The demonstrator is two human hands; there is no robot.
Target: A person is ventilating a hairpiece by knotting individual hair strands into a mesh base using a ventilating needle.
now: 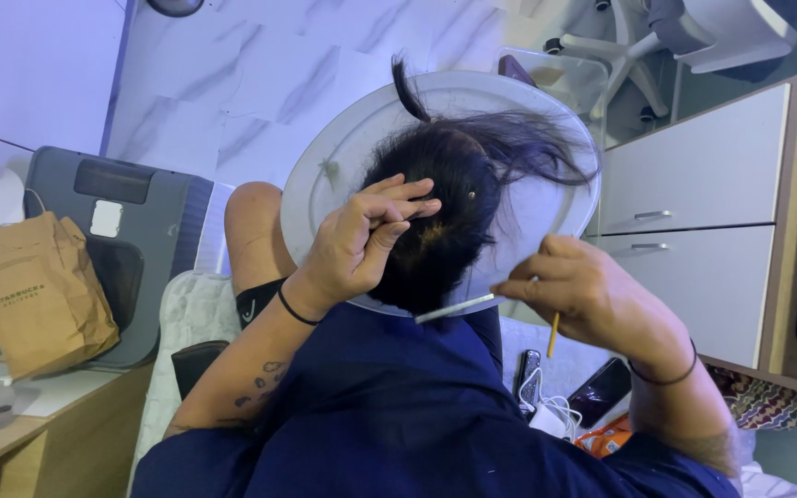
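A person in a dark blue top sits below me, seen from above, with dark hair (454, 198) gathered at the crown. A round pale disc (325, 184) lies around the head like a collar. My left hand (357, 242) rests on the left side of the head, its fingers pinching into a section of hair. My right hand (583, 293) is at the right of the head, shut on a thin white stick (454, 308) that points toward the nape. A short yellow stick (553, 336) hangs below the same hand.
A brown paper bag (37, 293) stands on a wooden desk at the left, beside a grey chair back (145, 231). White drawers (694, 212) are on the right. Phones and a white cable (555, 392) lie low right. An office chair base (620, 46) is at the top.
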